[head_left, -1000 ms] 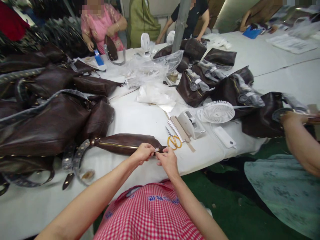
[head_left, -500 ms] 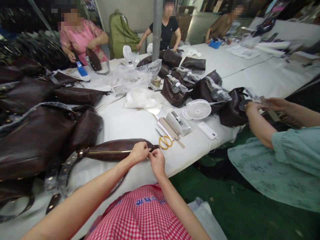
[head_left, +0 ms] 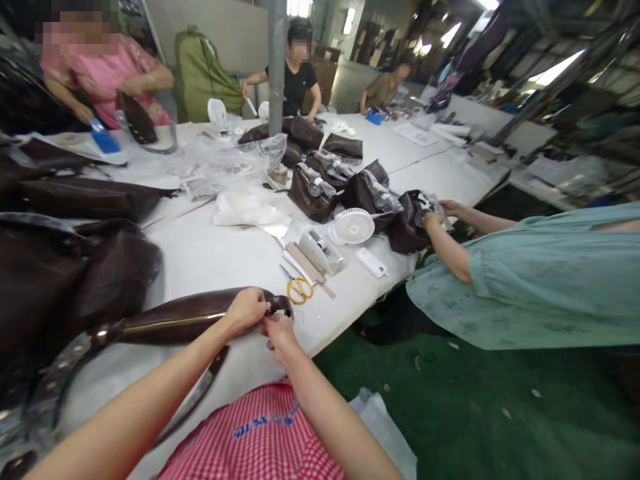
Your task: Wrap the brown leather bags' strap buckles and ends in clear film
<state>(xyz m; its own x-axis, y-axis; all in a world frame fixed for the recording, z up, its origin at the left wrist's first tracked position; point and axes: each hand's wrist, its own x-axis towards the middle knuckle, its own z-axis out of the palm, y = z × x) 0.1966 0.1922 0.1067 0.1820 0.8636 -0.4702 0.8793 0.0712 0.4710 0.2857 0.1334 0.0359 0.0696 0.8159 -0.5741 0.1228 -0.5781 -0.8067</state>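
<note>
A dark brown leather bag (head_left: 185, 321) lies flat on the white table (head_left: 210, 253) before me, its gold zipper running along the top edge. My left hand (head_left: 246, 311) is closed on the bag's right end by the zipper. My right hand (head_left: 278, 331) pinches the same end just below it, fingers pressed together on the bag's tip. A studded strap wrapped in clear plastic (head_left: 60, 373) curves off to the left. Yellow-handled scissors (head_left: 299, 289) lie just right of my hands.
More brown bags (head_left: 75, 267) are piled at left and several stand mid-table (head_left: 340, 193). A tape dispenser (head_left: 323, 250), small white fan (head_left: 353, 226) and plastic sheets (head_left: 235, 160) lie beyond. A person in a teal top (head_left: 525, 280) works at right; other people sit at the far side.
The view has swung right and lifted, so the bag and hands sit lower left in frame. Both hands stay on the bag's zipper end, now closer together.
</note>
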